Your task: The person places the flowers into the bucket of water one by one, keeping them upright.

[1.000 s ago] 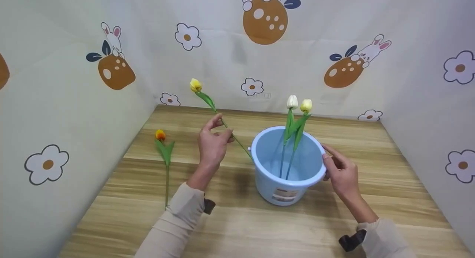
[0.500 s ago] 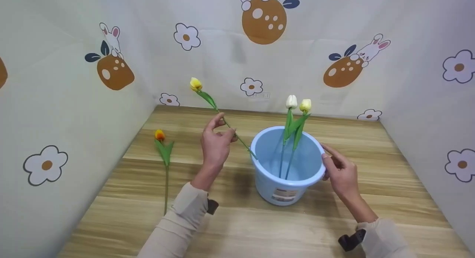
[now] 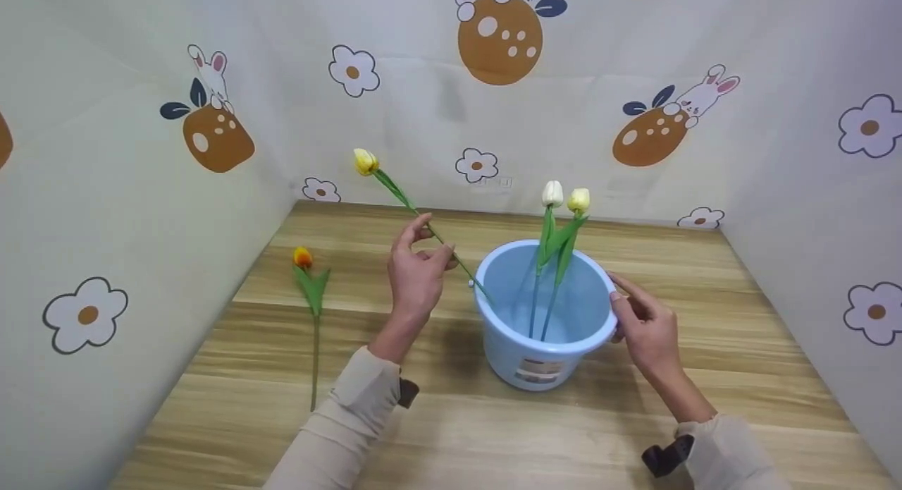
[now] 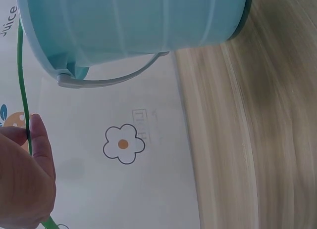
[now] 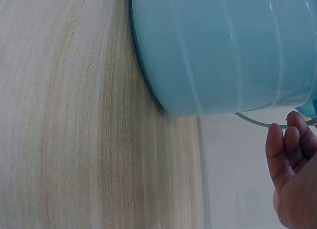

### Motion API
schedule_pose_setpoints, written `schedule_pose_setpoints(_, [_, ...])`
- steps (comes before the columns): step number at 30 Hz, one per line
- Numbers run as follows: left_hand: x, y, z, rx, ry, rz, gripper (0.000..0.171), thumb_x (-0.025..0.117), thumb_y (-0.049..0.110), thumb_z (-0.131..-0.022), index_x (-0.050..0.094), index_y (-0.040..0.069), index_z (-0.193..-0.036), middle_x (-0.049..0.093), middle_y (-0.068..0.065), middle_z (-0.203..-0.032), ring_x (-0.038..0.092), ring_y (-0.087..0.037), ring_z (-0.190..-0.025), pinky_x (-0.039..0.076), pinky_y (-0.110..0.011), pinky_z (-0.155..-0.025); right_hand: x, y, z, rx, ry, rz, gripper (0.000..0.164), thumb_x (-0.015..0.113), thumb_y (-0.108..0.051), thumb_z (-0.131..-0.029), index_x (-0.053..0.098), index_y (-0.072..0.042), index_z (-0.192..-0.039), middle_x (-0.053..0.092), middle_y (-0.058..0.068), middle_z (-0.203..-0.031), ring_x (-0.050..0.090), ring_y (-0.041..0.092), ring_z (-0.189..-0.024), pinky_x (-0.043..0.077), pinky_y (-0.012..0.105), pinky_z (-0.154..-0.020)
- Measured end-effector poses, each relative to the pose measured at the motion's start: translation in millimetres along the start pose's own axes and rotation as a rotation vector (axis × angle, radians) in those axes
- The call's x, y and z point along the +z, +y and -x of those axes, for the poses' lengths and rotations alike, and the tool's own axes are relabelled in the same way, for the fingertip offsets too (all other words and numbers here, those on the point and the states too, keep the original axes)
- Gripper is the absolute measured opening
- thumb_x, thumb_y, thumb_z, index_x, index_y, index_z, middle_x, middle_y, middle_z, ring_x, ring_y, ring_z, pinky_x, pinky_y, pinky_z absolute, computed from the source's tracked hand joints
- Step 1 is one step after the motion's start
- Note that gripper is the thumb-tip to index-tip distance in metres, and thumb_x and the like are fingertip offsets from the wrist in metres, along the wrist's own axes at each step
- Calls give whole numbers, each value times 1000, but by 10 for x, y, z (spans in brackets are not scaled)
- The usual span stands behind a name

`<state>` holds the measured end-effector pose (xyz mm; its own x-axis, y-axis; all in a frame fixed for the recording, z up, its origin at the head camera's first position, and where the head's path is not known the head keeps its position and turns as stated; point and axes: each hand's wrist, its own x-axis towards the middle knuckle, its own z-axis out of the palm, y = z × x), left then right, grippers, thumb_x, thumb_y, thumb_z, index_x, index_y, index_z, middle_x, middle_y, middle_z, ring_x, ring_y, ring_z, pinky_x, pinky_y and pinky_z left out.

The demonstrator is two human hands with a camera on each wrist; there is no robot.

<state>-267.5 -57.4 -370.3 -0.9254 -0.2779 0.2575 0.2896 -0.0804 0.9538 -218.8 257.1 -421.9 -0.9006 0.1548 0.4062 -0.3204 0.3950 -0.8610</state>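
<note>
Between thumb and fingers, my left hand [image 3: 417, 273] pinches the green stem of a yellow tulip [image 3: 366, 161]. Its bloom leans up to the left, and the stem's lower end crosses the left rim of a light blue bucket [image 3: 504, 354]. Inside the bucket stand a white tulip [image 3: 552, 194] and a pale yellow tulip [image 3: 578, 201]. My right hand [image 3: 650, 329] grips the bucket's right rim, thumb on top. In the left wrist view the stem [image 4: 22, 75] runs up past the bucket rim. The right wrist view has my curled fingers [image 5: 277, 155] by the bucket wall [image 5: 208, 56].
An orange-red tulip [image 3: 314, 292] lies on the wooden table [image 3: 493, 448], left of my left forearm. The bucket's handle [image 4: 114, 82] hangs down on the far side. Printed cloth walls [image 3: 416, 116] enclose the table at back and sides.
My left hand has shifted slightly right, bringing the stem's lower end from the bucket's outer left side to over its rim. The bucket and my right hand have stayed in place.
</note>
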Motion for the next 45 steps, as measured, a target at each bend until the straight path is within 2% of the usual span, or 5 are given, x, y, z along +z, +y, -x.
schedule_pose_setpoints(7, [44, 8, 31, 24, -25, -12, 52, 70, -5, -81, 55, 12, -128, 48, -19, -117, 66, -23, -72, 59, -31, -68, 18, -202, 46, -45, 9, -19, 30, 59, -11, -93, 65, -5, -121, 56, 3, -58, 55, 25, -46, 50, 26, -42])
schedule_pose_setpoints(13, [90, 3, 44, 47, -21, -61, 54, 70, -6, -80, 56, 15, -129, 50, -15, -116, 67, -21, -73, 58, -29, -66, 21, -207, 50, -35, 10, -3, 29, 59, -14, -94, 65, -7, -122, 57, 3, -60, 56, 25, -47, 50, 27, -43])
schedule_pose_setpoints(21, [156, 21, 106, 113, -60, -199, 55, 72, -1, -81, 56, 20, -129, 50, -5, -111, 65, -16, -74, 57, -25, -64, 10, -223, 54, -21, 8, 11, 30, 58, -15, -94, 65, -7, -122, 58, 4, -62, 57, 21, -50, 51, 27, -44])
schedule_pose_setpoints(30, [228, 11, 164, 173, -113, -354, 56, 73, 0, -80, 56, 19, -131, 52, -6, -111, 63, -13, -76, 56, -20, -65, -1, -213, 62, -10, -24, 61, 33, 56, -21, -96, 62, -10, -126, 58, 6, -65, 57, 37, -58, 53, 31, -48])
schedule_pose_setpoints(45, [382, 72, 259, 225, -174, -534, 57, 72, 6, -83, 53, 21, -135, 51, -1, -109, 60, -8, -74, 53, -17, -64, 23, -209, 51, -8, 17, -31, 29, 59, -12, -93, 65, -6, -121, 59, 2, -62, 56, 25, -49, 50, 26, -43])
